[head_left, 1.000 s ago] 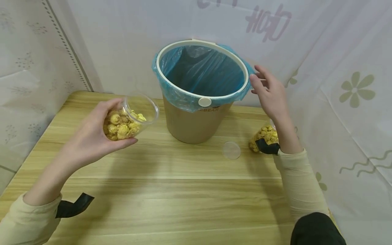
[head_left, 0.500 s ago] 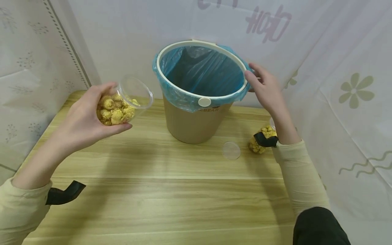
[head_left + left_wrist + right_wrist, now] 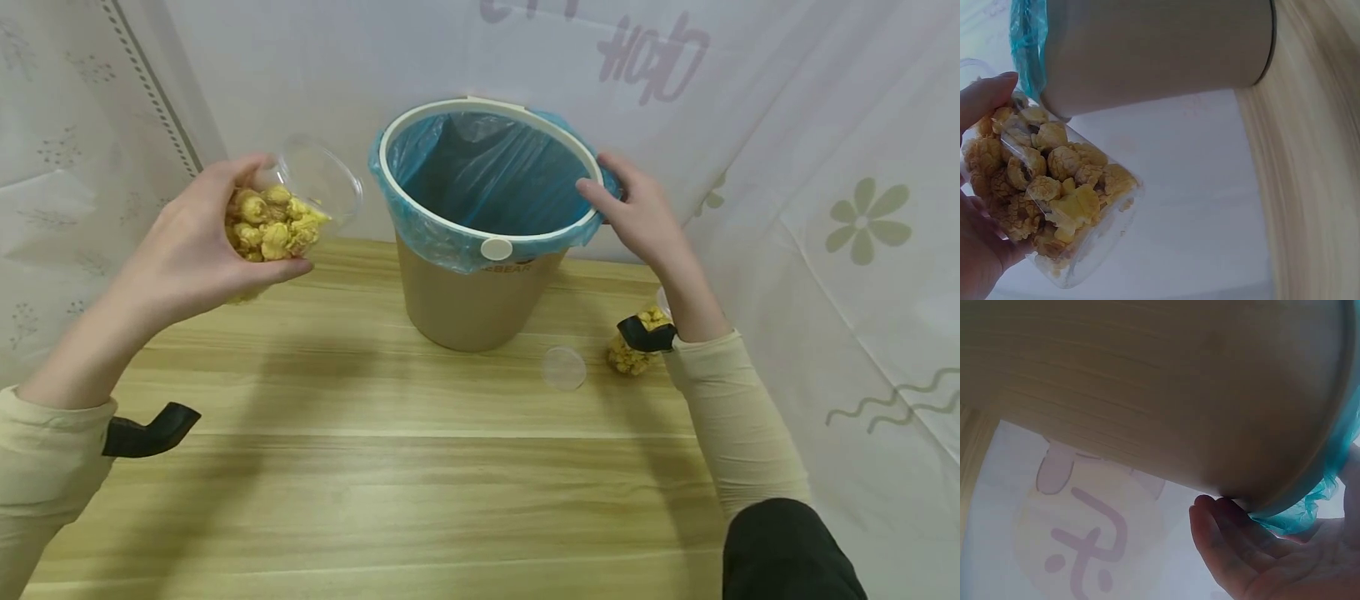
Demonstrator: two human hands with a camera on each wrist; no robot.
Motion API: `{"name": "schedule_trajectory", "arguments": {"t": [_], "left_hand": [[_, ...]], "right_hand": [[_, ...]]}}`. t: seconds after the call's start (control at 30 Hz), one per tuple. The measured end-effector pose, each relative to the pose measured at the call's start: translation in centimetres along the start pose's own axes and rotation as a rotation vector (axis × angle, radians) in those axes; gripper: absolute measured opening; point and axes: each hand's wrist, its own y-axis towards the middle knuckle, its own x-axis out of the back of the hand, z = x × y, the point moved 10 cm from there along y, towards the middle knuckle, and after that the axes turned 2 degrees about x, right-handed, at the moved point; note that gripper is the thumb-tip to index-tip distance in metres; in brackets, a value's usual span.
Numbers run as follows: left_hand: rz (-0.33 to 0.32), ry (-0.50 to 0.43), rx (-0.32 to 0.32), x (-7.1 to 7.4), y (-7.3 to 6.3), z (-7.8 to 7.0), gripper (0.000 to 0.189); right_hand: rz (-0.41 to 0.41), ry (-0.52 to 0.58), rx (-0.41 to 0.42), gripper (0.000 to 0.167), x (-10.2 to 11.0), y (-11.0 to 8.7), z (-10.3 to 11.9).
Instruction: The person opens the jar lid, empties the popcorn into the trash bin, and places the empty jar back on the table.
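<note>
My left hand [image 3: 191, 242] grips a clear plastic cup [image 3: 1085, 219] of yellow popcorn [image 3: 273, 229], raised above the table and tilted, its open mouth facing the bin. The left wrist view shows popcorn filling much of the cup, with the thumb and fingers around it. A tan trash bin [image 3: 472, 304] stands at the back, lined with a blue bag [image 3: 435, 242] folded over under a white ring [image 3: 390, 171]. At the bin's right rim, my right hand [image 3: 641, 208] holds on, thumb over the ring and fingers outside, against the bag and wall [image 3: 1229, 425].
A second cup of popcorn [image 3: 628, 358] lies on the table at the right, partly hidden behind the right wrist. Nearby is a round clear lid [image 3: 564, 368]. Printed white cloth [image 3: 300, 67] hangs behind and beside the wooden table [image 3: 420, 500].
My left hand has risen and moved slightly left with the cup of popcorn. From beside the bin, my right hand has come in and taken hold of its rim.
</note>
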Motion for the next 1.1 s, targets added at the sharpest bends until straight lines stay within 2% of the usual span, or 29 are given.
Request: {"name": "schedule_trajectory", "arguments": {"t": [0.17, 0.43, 0.53, 0.83, 1.1], "left_hand": [[0.001, 0.006, -0.013, 0.8, 1.2, -0.5, 0.113], [0.019, 0.046, -0.021, 2.0, 3.3, -1.6, 0.114], [0.026, 0.068, -0.03, 2.2, 4.1, -2.1, 0.114], [0.037, 0.168, -0.081, 2.7, 5.7, -3.8, 0.112], [0.072, 0.251, -0.106, 2.7, 6.7, -5.3, 0.109]], "right_hand": [[0.002, -0.001, -0.014, 0.072, -0.2, 0.3, -0.3], [0.028, 0.119, -0.017, 0.06, -0.7, 0.6, -0.5], [0.036, 0.132, -0.031, 0.058, -0.9, 0.7, -0.7], [0.061, 0.155, -0.071, 0.059, -1.4, 0.8, -1.2], [0.073, 0.188, -0.083, 0.058, -1.6, 0.8, -1.2]]}}
